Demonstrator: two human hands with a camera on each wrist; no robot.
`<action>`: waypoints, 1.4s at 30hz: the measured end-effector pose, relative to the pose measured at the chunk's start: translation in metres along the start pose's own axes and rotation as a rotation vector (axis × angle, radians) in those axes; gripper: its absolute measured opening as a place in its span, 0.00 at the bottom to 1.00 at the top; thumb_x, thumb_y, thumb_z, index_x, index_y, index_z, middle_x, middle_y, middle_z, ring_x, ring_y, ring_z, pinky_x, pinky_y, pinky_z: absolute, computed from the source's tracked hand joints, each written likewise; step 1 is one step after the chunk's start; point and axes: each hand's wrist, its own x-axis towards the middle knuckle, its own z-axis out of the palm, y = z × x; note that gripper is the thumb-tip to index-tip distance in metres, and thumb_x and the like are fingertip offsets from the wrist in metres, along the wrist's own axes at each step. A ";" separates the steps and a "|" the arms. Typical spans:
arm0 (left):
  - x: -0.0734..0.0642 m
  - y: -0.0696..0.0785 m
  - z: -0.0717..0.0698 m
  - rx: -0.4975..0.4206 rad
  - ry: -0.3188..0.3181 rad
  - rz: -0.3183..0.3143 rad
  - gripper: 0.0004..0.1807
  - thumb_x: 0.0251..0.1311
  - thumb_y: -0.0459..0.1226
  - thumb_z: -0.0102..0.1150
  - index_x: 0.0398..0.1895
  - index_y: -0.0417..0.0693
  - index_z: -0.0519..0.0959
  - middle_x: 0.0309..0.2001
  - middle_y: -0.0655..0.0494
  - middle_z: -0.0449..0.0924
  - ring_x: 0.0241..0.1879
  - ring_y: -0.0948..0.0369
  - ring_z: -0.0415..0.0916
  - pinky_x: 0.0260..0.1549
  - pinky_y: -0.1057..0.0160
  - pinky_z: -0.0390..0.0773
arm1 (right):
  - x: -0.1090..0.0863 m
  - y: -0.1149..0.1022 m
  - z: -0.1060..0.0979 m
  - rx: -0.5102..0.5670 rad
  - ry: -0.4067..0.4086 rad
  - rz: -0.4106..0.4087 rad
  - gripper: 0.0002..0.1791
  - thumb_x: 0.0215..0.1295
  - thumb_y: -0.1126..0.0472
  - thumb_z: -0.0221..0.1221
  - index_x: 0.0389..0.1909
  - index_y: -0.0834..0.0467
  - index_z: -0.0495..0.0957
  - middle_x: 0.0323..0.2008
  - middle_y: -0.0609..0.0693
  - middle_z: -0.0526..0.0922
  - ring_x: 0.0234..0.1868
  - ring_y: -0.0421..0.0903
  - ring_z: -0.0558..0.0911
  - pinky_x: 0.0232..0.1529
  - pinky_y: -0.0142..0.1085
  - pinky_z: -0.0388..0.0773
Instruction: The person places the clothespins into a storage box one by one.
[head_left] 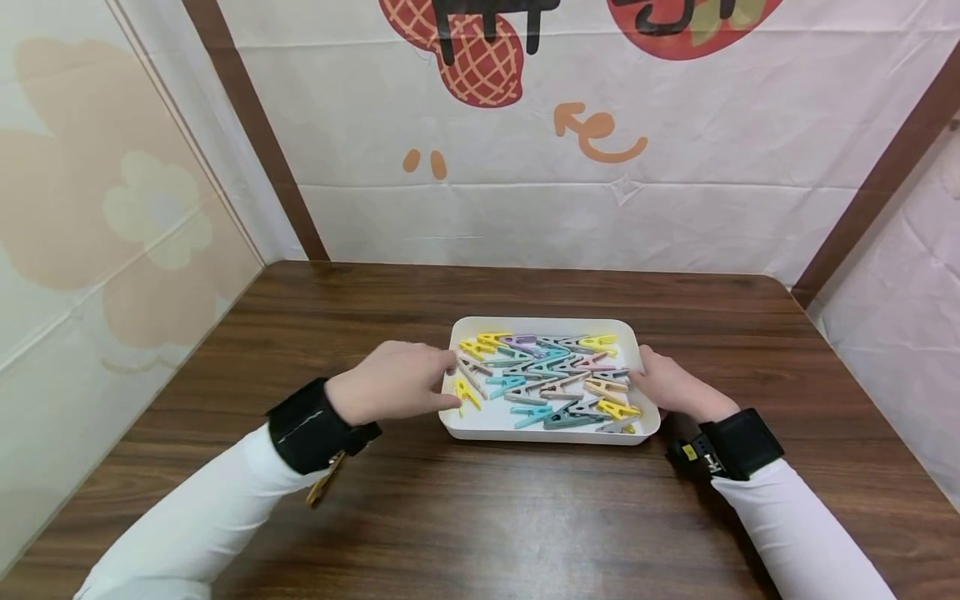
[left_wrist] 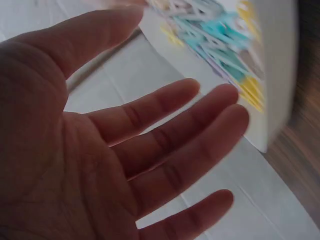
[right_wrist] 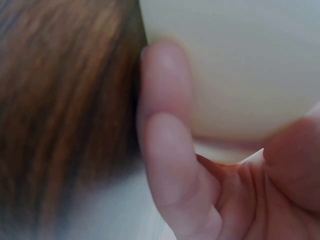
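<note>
A white rectangular tray (head_left: 487,432) full of plastic clothespins (head_left: 555,367) in yellow, teal, grey, beige, pink and purple is in front of me on the table. My left hand (head_left: 393,379) is at the tray's left end, its thumb and fingers spread. In the left wrist view the left fingers (left_wrist: 185,155) are fairly straight, with the tray beyond them; whether they touch it I cannot tell. At the opposite end my right hand (head_left: 678,387) grips the tray's edge. Its fingers (right_wrist: 170,155) lie against the tray's outer side, and the thumb is at the rim.
The brown wood-grain table (head_left: 465,508) extends around the tray on all sides. Behind it hangs a white printed cloth (head_left: 487,217), with further cloth panels at left and right. Black straps (head_left: 311,425) with small devices sit on both wrists.
</note>
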 end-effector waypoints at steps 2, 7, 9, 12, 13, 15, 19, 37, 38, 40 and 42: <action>-0.012 -0.012 0.004 -0.032 -0.007 -0.063 0.25 0.56 0.54 0.65 0.46 0.44 0.80 0.23 0.62 0.74 0.21 0.64 0.66 0.20 0.65 0.65 | 0.000 -0.001 0.000 0.000 0.002 0.002 0.29 0.74 0.62 0.43 0.66 0.77 0.47 0.45 0.71 0.72 0.21 0.48 0.76 0.19 0.39 0.75; -0.043 -0.041 0.013 -0.091 -0.012 -0.180 0.28 0.57 0.55 0.63 0.48 0.41 0.79 0.34 0.55 0.82 0.26 0.63 0.75 0.24 0.60 0.74 | 0.001 0.000 0.001 0.004 0.008 -0.009 0.28 0.74 0.63 0.43 0.65 0.77 0.48 0.43 0.70 0.73 0.20 0.48 0.76 0.19 0.39 0.75; -0.054 -0.050 0.017 -0.108 -0.011 -0.211 0.28 0.58 0.55 0.62 0.48 0.40 0.78 0.37 0.51 0.83 0.30 0.60 0.77 0.27 0.57 0.76 | 0.001 0.001 0.001 0.002 0.008 -0.013 0.28 0.74 0.63 0.43 0.65 0.77 0.48 0.42 0.69 0.73 0.20 0.48 0.76 0.19 0.39 0.74; -0.070 -0.061 0.022 -0.133 -0.015 -0.243 0.30 0.58 0.56 0.62 0.49 0.39 0.77 0.41 0.48 0.83 0.32 0.58 0.79 0.28 0.56 0.76 | 0.001 0.001 0.000 -0.004 0.012 -0.009 0.29 0.74 0.62 0.43 0.65 0.77 0.48 0.43 0.69 0.72 0.21 0.47 0.76 0.19 0.38 0.74; -0.074 -0.064 0.025 -0.141 -0.020 -0.255 0.31 0.58 0.56 0.61 0.50 0.39 0.77 0.41 0.48 0.83 0.33 0.58 0.79 0.28 0.55 0.76 | 0.001 0.001 0.000 -0.006 0.013 -0.007 0.29 0.74 0.62 0.44 0.65 0.77 0.48 0.43 0.69 0.72 0.21 0.48 0.76 0.19 0.38 0.74; -0.082 -0.069 0.029 -0.152 -0.034 -0.271 0.33 0.57 0.58 0.61 0.50 0.37 0.76 0.42 0.48 0.82 0.32 0.57 0.79 0.28 0.55 0.75 | 0.001 0.001 0.000 -0.010 0.013 -0.005 0.29 0.74 0.62 0.44 0.65 0.77 0.48 0.43 0.70 0.72 0.21 0.48 0.76 0.19 0.38 0.73; -0.094 -0.074 0.038 -0.162 -0.069 -0.301 0.40 0.52 0.61 0.64 0.54 0.35 0.74 0.45 0.45 0.81 0.37 0.52 0.80 0.30 0.52 0.77 | 0.001 0.000 0.000 -0.007 0.014 -0.004 0.29 0.74 0.62 0.44 0.65 0.77 0.48 0.44 0.70 0.72 0.22 0.48 0.76 0.20 0.38 0.73; -0.116 -0.077 0.056 -0.184 -0.114 -0.303 0.25 0.42 0.47 0.76 0.38 0.46 0.73 0.22 0.61 0.68 0.21 0.63 0.65 0.21 0.60 0.66 | 0.000 0.001 0.000 -0.001 0.003 -0.020 0.29 0.74 0.62 0.43 0.65 0.77 0.48 0.43 0.69 0.73 0.21 0.47 0.77 0.19 0.38 0.75; -0.117 -0.077 0.056 -0.178 -0.108 -0.303 0.24 0.42 0.46 0.76 0.38 0.46 0.74 0.22 0.61 0.68 0.21 0.63 0.65 0.21 0.60 0.66 | 0.000 0.001 0.000 0.000 0.004 -0.017 0.29 0.74 0.62 0.43 0.65 0.77 0.48 0.43 0.69 0.73 0.21 0.47 0.77 0.19 0.38 0.75; -0.117 -0.076 0.057 -0.175 -0.101 -0.308 0.23 0.42 0.44 0.76 0.37 0.47 0.74 0.22 0.61 0.68 0.21 0.63 0.64 0.21 0.60 0.65 | -0.001 0.000 -0.001 0.001 0.003 -0.018 0.29 0.74 0.62 0.43 0.65 0.77 0.48 0.43 0.69 0.73 0.21 0.47 0.77 0.19 0.38 0.75; -0.117 -0.076 0.057 -0.176 -0.100 -0.313 0.21 0.43 0.43 0.76 0.35 0.48 0.74 0.23 0.61 0.68 0.22 0.62 0.65 0.22 0.60 0.66 | -0.001 -0.001 -0.001 0.003 0.004 -0.016 0.28 0.74 0.62 0.43 0.65 0.77 0.48 0.43 0.69 0.73 0.21 0.47 0.77 0.19 0.39 0.75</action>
